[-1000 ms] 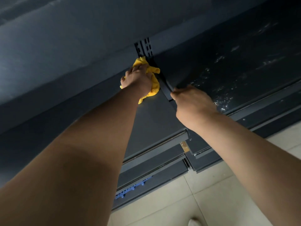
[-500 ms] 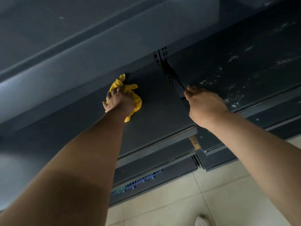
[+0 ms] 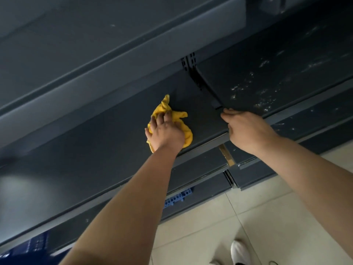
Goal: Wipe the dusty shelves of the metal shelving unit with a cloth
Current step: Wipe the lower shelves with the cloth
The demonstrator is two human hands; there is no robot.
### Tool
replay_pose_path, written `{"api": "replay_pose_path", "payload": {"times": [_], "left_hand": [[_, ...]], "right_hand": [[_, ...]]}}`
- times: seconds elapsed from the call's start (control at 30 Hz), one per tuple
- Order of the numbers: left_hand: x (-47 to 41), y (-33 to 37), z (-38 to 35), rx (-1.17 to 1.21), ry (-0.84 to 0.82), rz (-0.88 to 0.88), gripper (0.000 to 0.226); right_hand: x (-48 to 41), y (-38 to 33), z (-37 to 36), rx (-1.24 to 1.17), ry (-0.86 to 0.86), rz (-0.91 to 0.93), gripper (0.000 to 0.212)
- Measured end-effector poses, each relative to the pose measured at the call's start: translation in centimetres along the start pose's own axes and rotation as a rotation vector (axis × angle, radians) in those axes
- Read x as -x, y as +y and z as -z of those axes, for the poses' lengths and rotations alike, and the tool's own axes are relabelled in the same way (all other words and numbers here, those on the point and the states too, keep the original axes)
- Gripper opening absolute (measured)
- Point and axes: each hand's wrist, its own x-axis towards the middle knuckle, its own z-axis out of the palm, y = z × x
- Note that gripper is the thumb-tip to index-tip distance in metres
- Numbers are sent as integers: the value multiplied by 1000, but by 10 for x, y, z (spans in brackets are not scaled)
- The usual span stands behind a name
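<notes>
My left hand (image 3: 165, 133) presses a crumpled yellow cloth (image 3: 180, 121) flat onto a dark grey metal shelf (image 3: 95, 150), near that shelf's front edge. The cloth sticks out above and to the right of my fingers. My right hand (image 3: 246, 129) grips the front corner of the neighbouring shelf (image 3: 267, 77), where the two shelves meet at the slotted upright (image 3: 190, 62). White dust specks cover the right shelf; the left shelf looks plain and dark.
Another shelf (image 3: 95, 41) runs overhead at the upper left. Lower shelf edges (image 3: 200, 169) step out below my hands, with a blue plastic piece (image 3: 178, 197) under them. Beige floor tiles (image 3: 267, 217) and white shoes (image 3: 239, 251) are at the bottom right.
My left hand has slid the cloth from the back corner by the upright out along the left shelf, ending nearer the front edge. My right hand has kept its grip at the shelf corner.
</notes>
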Motion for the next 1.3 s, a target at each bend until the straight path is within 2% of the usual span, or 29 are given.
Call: {"api": "replay_pose_path", "payload": {"times": [0.2, 0.4, 0.73, 0.9, 1.0, 1.07, 1.17, 1.3], "left_hand": [[32, 26, -8, 1, -18, -109, 51], [39, 38, -5, 37, -56, -89, 49], [42, 114, -12, 137, -77, 7, 50], [36, 161, -17, 312, -44, 12, 50], [47, 183, -30, 195, 9, -117, 54], [44, 190, -35, 108, 10, -129, 55], [31, 195, -37, 50, 4, -110, 56], [10, 199, -37, 47, 5, -64, 57]], "right_hand": [[33, 2, 10, -12, 48, -91, 50], [44, 24, 26, 19, 55, -163, 46], [28, 87, 51, 17, 129, -19, 54], [17, 124, 60, -18, 130, 19, 52], [12, 139, 65, -2, 157, 38, 36], [8, 146, 68, 7, 181, 73, 31], [-2, 162, 69, 41, 172, 96, 35], [-7, 176, 65, 112, 78, 60, 42]]}}
